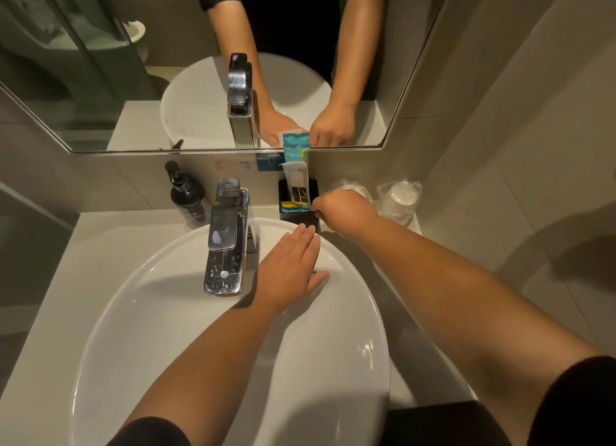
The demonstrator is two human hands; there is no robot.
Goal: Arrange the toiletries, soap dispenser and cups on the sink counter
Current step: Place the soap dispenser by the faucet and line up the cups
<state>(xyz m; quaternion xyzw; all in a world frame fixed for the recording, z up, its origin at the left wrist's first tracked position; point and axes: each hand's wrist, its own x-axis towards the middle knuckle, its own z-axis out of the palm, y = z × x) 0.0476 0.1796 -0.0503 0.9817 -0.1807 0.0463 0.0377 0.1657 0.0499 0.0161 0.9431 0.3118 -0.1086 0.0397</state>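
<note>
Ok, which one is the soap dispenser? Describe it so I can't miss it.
Start at the chrome faucet behind the white basin. Just left of it, on the counter against the wall below the mirror, stands the soap dispenser. It is the only dark bottle with a black pump top; the packets and wrapped cups sit right of the faucet.

A bathroom, probably in a hotel or guest room. A white oval basin (160, 312) sits on a pale counter (56, 312), with a chrome single-lever tap (228, 235) at its back edge. A wall mirror (100, 79) above the counter reflects a glass shower screen and a toilet. Along the counter's back edge stand a black pump soap dispenser (186, 195), a black tray (300, 209) of sachet toiletries, and plastic-wrapped cups (398, 197) at the back right corner. Large pale tiles (500, 145) cover the walls.
</note>
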